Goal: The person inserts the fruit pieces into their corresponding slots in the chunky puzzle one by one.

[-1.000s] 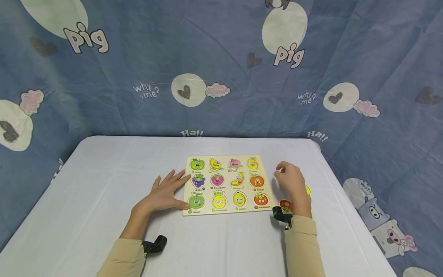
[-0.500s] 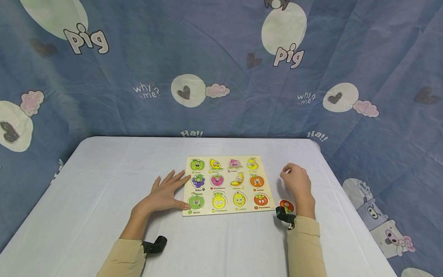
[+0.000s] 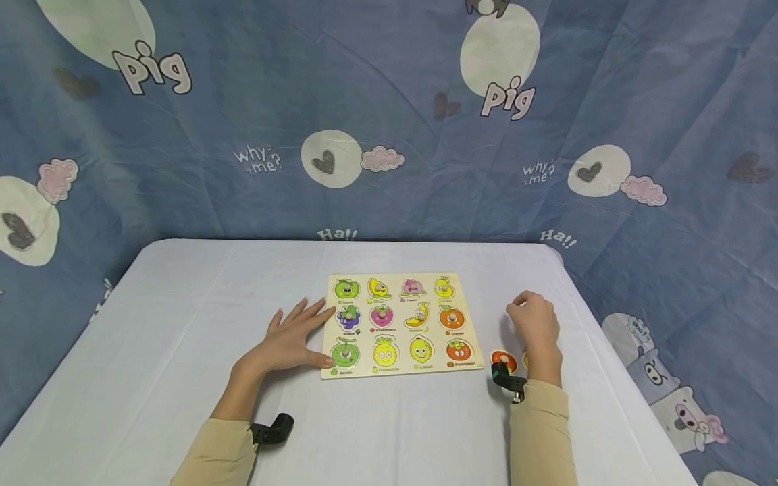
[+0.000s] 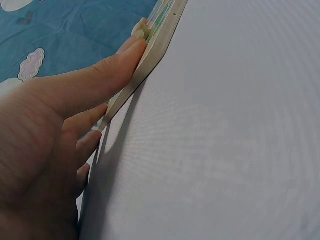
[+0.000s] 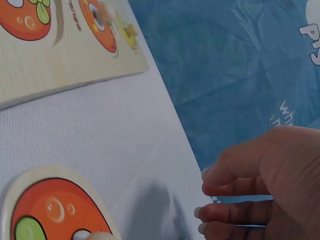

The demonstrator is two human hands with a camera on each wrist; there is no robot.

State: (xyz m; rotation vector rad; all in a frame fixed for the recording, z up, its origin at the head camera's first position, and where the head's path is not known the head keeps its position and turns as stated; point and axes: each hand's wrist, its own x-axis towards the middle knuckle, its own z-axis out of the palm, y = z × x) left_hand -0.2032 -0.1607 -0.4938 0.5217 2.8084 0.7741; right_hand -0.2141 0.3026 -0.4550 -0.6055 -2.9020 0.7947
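A pale wooden fruit puzzle board (image 3: 366, 341) lies mid-table with several rows of cartoon fruit. My left hand (image 3: 288, 343) is at its left edge, fingers spread and straight. In the left wrist view the thumb (image 4: 107, 75) presses the board's rim near a peg on the green melon piece. My right hand (image 3: 535, 320) hovers right of the board, fingers loosely curled, nothing showing between them. Close to the right wrist lies a red-orange persimmon puzzle piece (image 3: 503, 360), its knob visible in the right wrist view. A yellow piece (image 3: 525, 360) is mostly hidden behind that wrist.
A white cloth (image 3: 389, 432) covers the table. Behind and beside it hangs a blue printed curtain (image 3: 389, 209). Black wrist cameras (image 3: 272, 430) stick out from both sleeves, the right one overlapping the persimmon piece in the head view.
My right hand has moved rightward, away from the board, uncovering more of the persimmon piece and covering the yellow one differently. My left hand and the board have stayed put.
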